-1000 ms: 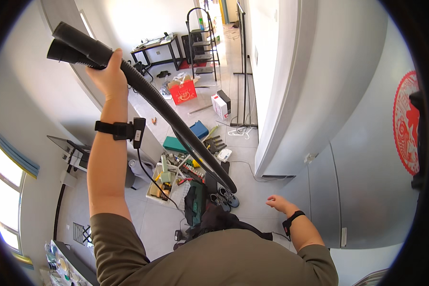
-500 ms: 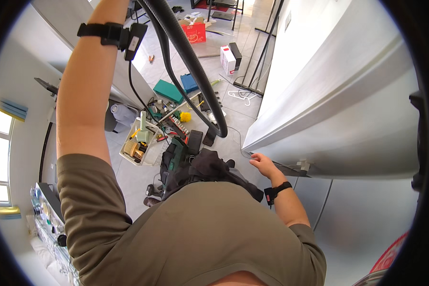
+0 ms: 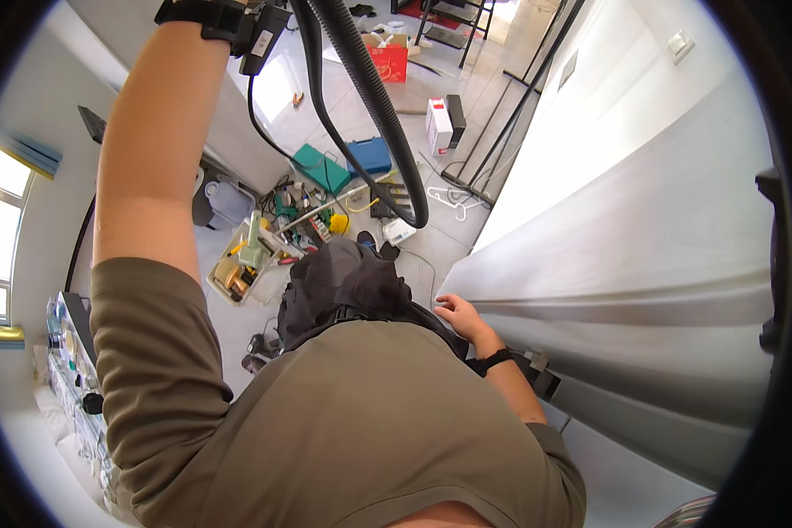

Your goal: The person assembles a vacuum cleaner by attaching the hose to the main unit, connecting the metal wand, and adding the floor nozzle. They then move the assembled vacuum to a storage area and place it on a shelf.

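Observation:
My left arm is raised toward the upper left, and its hand is beyond the top edge. A black corrugated hose (image 3: 374, 101) hangs in a long loop beside that arm; what holds its upper end is out of view. My right hand (image 3: 460, 318) is low at my right side, with loosely bent fingers spread and nothing visible in them. It is nearest the end of the white wall-like panel (image 3: 590, 255); I cannot tell whether it touches it.
Tools lie on the tiled floor ahead, around a cream bin (image 3: 229, 286), a green case (image 3: 322, 167) and a blue case (image 3: 369, 156). Farther off are a white box (image 3: 438, 128), a red bag (image 3: 387, 63) and a black rack (image 3: 524, 97). A white hanger (image 3: 453, 204) lies near the wall.
I have moved forward, and my legs now cover the floor where the black case was. The raised left arm reaches higher in view. My right hand has shifted slightly left and down.

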Demonstrator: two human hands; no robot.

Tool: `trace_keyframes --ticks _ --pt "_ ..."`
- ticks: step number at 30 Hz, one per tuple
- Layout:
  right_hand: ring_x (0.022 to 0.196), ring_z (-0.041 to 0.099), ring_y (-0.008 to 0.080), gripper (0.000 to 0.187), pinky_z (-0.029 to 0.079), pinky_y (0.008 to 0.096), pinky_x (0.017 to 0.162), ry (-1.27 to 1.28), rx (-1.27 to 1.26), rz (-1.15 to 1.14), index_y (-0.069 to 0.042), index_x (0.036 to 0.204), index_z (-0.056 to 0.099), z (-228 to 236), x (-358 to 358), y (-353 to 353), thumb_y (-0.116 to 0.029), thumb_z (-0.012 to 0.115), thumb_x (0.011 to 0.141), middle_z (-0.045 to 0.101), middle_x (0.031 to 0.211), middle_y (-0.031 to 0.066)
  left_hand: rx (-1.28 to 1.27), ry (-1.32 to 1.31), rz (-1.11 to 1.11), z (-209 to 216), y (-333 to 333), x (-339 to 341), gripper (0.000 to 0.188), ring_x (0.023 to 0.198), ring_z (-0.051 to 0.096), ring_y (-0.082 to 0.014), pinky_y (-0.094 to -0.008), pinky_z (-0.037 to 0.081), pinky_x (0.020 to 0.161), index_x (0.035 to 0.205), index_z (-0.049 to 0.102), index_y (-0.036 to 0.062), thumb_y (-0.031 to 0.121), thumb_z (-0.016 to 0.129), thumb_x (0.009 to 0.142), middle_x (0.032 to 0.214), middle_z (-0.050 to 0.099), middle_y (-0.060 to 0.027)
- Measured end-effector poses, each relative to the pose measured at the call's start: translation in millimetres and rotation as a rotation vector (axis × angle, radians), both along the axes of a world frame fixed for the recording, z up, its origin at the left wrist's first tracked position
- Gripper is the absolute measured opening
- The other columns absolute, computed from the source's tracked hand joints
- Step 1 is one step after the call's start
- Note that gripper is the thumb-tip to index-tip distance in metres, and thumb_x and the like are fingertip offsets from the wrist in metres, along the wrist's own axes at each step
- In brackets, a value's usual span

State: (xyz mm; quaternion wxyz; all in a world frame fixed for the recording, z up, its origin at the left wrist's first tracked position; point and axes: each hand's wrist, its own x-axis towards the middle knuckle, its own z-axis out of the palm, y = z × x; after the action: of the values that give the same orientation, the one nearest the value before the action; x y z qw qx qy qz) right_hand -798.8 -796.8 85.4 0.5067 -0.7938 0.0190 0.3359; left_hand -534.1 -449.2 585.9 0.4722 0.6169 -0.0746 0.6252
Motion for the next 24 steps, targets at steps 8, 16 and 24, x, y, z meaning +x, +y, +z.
trace_keyframes --ticks 8,16,24 --pt "0.09 0.06 0.019 0.039 0.048 0.0319 0.079 -0.015 0.051 -0.194 -0.002 0.113 0.058 -43 72 9 -0.025 0.066 0.083 0.064 0.097 0.0118 -0.062 0.032 -0.049 -18 18 123 0.052 0.078 0.059 -0.0226 -0.0341 0.047 0.071 0.106 0.049 -0.0043 0.019 0.074 0.066 0.089 0.06 -0.012" --pt "0.088 0.06 0.0189 0.041 0.047 0.0328 0.08 0.083 -0.219 -0.076 -0.005 0.115 0.058 -30 262 53 -0.029 0.066 0.083 0.065 0.094 0.011 -0.118 0.038 -0.191 -81 107 295 0.053 0.073 0.058 -0.0208 -0.0324 0.048 0.066 0.105 0.048 -0.0071 0.017 0.073 0.066 0.084 0.059 -0.0114" --pt "0.087 0.056 0.0143 0.036 0.046 0.0271 0.077 -0.138 -0.147 -0.21 -0.003 0.115 0.056 101 471 98 -0.02 0.064 0.085 0.062 0.093 0.0064 -0.196 0.056 -0.162 -50 183 429 0.058 0.081 0.057 -0.021 -0.0319 0.047 0.072 0.109 0.044 -0.0075 0.016 0.074 0.066 0.093 0.058 -0.013"
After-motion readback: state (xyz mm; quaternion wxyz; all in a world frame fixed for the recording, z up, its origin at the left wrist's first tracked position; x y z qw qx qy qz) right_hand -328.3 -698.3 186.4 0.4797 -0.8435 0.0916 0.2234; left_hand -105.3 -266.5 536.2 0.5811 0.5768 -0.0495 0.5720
